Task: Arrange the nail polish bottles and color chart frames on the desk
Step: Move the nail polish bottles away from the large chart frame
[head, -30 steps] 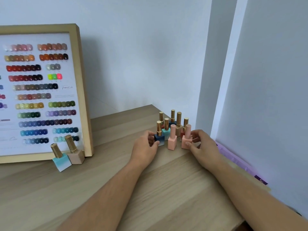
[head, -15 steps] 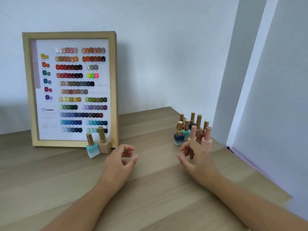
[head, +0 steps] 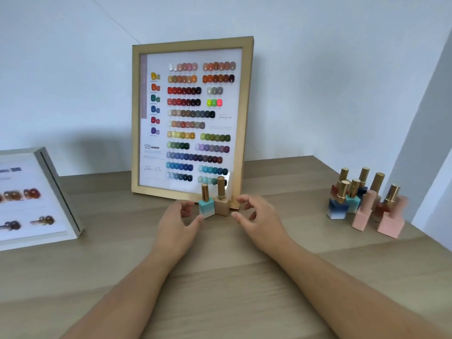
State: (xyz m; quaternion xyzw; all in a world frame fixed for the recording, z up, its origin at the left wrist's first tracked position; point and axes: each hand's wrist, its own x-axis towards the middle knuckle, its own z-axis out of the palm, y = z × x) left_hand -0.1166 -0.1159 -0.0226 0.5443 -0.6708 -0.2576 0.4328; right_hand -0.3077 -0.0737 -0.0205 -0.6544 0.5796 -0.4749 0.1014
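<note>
Left hand (head: 179,220) and right hand (head: 254,214), both open and empty, flanking turquoise square bottle (head: 206,206) and beige square bottle (head: 222,203), standing before wooden color chart frame (head: 188,118), probably for gripping pair together.

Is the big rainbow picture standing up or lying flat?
Standing up. The wooden color chart frame rests its bottom edge on the desk, tilted slightly back toward the wall.
</note>
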